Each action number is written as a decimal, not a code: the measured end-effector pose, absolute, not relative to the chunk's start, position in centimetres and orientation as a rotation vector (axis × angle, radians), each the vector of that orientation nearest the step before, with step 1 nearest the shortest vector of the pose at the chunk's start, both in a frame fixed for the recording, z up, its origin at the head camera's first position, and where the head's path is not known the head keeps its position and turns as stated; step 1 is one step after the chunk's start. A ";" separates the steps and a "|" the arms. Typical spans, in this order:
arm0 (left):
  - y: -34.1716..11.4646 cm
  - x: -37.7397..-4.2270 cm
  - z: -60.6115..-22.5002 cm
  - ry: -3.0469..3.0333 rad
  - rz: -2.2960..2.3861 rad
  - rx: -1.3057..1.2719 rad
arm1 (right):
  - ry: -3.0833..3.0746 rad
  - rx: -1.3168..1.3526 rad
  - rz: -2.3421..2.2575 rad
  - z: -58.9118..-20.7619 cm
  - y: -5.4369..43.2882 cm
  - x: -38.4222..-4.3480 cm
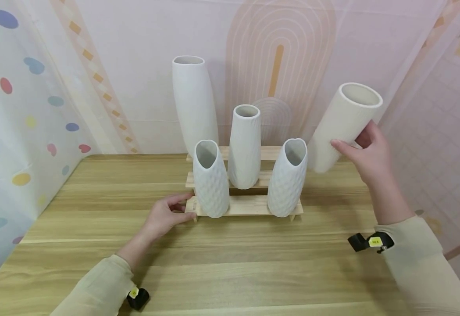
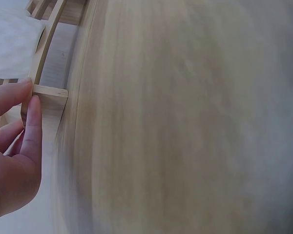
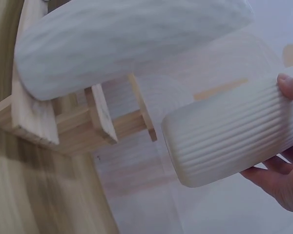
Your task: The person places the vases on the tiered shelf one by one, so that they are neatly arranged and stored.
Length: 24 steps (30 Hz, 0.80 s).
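Note:
My right hand (image 1: 376, 160) grips a white ribbed vase (image 1: 342, 127), thumb on the near side. This vase leans, its mouth up and to the right, raised beside the right end of a stepped wooden stand (image 1: 249, 205). In the right wrist view the ribbed vase (image 3: 229, 134) has its base pointing toward the stand's upper slats. At the stand's front left corner, my left hand (image 1: 162, 218) pinches the end of the lowest slat. The left wrist view shows thumb and fingers (image 2: 33, 122) on either side of that slat.
Two dimpled white vases (image 1: 212, 188) (image 1: 287, 188) stand at either end of the lowest step. A slim white vase (image 1: 245, 149) is on the middle step, and a tall one (image 1: 196, 105) at the back left. Patterned curtains (image 1: 147, 79) border the wooden table (image 1: 230, 267).

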<state>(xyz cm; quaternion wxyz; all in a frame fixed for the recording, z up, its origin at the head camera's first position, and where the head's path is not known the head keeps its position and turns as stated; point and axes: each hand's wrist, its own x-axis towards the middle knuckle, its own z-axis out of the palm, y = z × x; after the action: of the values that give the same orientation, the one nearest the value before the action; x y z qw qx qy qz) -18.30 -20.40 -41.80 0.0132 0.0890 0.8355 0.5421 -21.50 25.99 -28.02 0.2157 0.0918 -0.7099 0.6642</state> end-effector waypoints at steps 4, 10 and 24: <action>-20.4 -18.3 -41.7 2.602 1.681 0.268 | -2.026 0.232 1.781 -27.2 25.0 -22.2; -20.4 -18.2 -41.5 2.598 1.673 0.247 | -2.018 0.336 1.805 -27.1 23.6 -23.6; -20.2 -18.3 -41.6 2.603 1.667 0.249 | -2.267 0.332 1.639 -27.1 21.3 -26.0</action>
<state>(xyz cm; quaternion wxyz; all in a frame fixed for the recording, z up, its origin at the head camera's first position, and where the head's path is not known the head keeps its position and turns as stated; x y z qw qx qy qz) -18.29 -20.21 -41.60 0.0204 0.0803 0.8391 0.5376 -25.97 21.31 -27.14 0.1614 0.1164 -0.7941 0.5742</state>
